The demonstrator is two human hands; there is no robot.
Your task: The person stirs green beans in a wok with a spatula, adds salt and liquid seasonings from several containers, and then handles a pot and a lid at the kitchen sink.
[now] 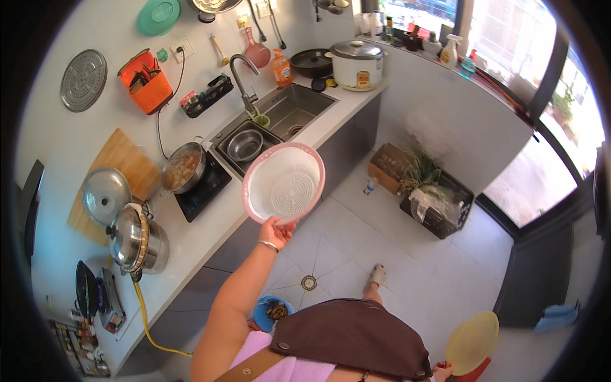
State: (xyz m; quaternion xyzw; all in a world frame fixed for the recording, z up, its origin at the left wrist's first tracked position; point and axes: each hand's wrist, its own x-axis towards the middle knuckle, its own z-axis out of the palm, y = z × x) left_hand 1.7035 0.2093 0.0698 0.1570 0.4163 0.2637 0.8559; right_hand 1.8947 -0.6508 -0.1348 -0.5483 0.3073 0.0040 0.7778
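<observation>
My left hand [277, 234] is closed on the rim of a colander [286, 184], white inside with a pink rim. It is held out in front of the counter edge, tilted so its inside shows, and nothing is visible in it. Low at the right, my right hand [442, 370], partly cut off by the picture's edge, grips the edge of a yellow round plastic piece [472, 344]; its exact kind is unclear. Beyond the colander is the double sink [304, 109], with a metal bowl [245, 145] in its nearer basin.
On the counter [191, 254] are a pan of food [184, 167] on a black cooktop [205, 191], a steel pressure cooker [147, 245] and a white rice cooker [358, 67]. A blue bucket [272, 312] stands by my feet. A black crate [439, 213] with greens and a cardboard box [387, 167] sit on the floor.
</observation>
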